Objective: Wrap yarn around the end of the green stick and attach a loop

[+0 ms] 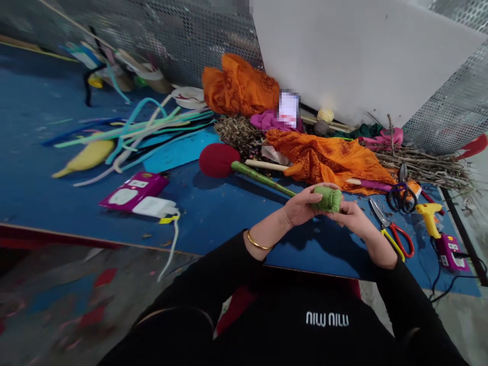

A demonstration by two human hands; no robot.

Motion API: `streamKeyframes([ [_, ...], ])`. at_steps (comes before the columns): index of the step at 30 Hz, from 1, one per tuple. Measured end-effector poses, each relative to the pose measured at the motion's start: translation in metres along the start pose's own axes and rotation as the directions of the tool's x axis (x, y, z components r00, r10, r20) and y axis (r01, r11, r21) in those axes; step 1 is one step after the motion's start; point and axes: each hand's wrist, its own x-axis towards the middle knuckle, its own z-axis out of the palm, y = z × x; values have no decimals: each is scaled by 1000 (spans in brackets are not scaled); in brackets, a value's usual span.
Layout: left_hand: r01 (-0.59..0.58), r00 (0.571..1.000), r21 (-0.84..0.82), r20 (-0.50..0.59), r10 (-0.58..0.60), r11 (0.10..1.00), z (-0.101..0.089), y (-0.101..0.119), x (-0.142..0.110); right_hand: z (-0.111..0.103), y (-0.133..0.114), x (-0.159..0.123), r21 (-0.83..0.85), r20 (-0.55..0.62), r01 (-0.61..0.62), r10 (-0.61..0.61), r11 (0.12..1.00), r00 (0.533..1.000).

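A roll of green yarn (327, 199) is between my two hands, just above the blue table. My left hand (303, 204), with a gold bangle at its wrist, is closed around the roll's left side, thumb on top. My right hand (351, 216) has its fingers closed at the roll's right end; its fingertips are partly hidden. A green-wrapped stick (263, 179) with a round red head (218, 160) runs toward my left hand, and its near end is hidden behind that hand. I cannot tell whether the hand also grips the stick.
Orange cloth (324, 157), dry twigs (427, 165) and a lit phone (288, 109) lie at the back. Scissors (392, 229) and a yellow glue gun (430, 216) are at right. Purple packet (135, 190), yellow balloon-like piece (88, 155) and coloured strips (131, 133) lie left.
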Motion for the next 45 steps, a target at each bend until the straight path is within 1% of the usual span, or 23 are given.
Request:
streamKeyframes([
  [2,16,1000,-10,23,-16,1000,1,0,-1,-1,2,0,35,-22,10,-9,999,1000],
  [5,-19,999,-29,-34,18,999,-1,1,1,-11,-1,-1,165,-160,80,-54,983,986],
  [7,-36,996,-25,-84,34,999,-3,2,2,-19,-4,-2,253,-253,133,-67,958,965],
  [10,7,995,-18,-101,-9,1000,-3,2,4,-30,-10,-3,366,-388,213,-60,906,920],
  [13,42,994,12,-105,-40,999,-2,1,3,-41,-16,-5,394,-532,333,-83,857,843],
  [17,31,984,76,-175,-17,997,0,3,1,-55,-21,-9,334,-659,509,-189,793,728],
  [20,-7,966,32,-258,15,999,-1,5,2,-62,-24,-13,247,-719,608,-277,755,637],
  [22,-35,950,-44,-313,20,998,-1,8,4,-67,-25,-14,226,-745,643,-296,732,598],
  [24,-57,931,-113,-365,11,992,-1,11,6,-72,-24,-14,242,-773,672,-280,700,570],
  [26,-60,915,-141,-403,-2,988,0,15,5,-79,-23,-15,264,-806,707,-253,656,535],
  [28,-47,905,-131,-426,-13,990,0,21,2,-87,-22,-15,275,-843,744,-220,610,492],
  [31,-20,886,-97,-462,-27,995,-2,31,-10,-98,-19,-14,274,-891,777,-153,567,427],
  [32,-9,878,-80,-477,-31,997,-4,35,-15,-101,-17,-14,274,-903,784,-132,557,410],
  [34,-9,857,-31,-515,-9,999,-7,44,-24,-105,-15,-14,276,-913,792,-108,545,393],
  [35,-31,840,-9,-542,21,999,-9,49,-27,-107,-15,-14,275,-915,794,-107,541,390],
  [37,-95,791,25,-605,91,995,-10,59,-33,-110,-13,-14,263,-918,800,-116,539,380],
  [39,-154,737,48,-660,147,987,-8,69,-35,-111,-12,-14,234,-930,814,-123,532,347],
  [40,-175,716,57,-678,167,983,-6,73,-35,-112,-11,-14,214,-938,818,-123,534,326],
  [41,-187,704,67,-687,181,980,-3,77,-34,-111,-11,-14,191,-942,810,-127,554,309],
  [42,-191,701,75,-687,190,979,1,81,-30,-110,-10,-13,162,-942,783,-143,601,305],
  [43,-189,709,86,-678,197,978,5,85,-26,-108,-10,-12,123,-933,728,-172,674,317],
  [45,-168,747,107,-634,198,980,16,92,-11,-102,-8,-11,-12,-894,547,-254,837,369],
])
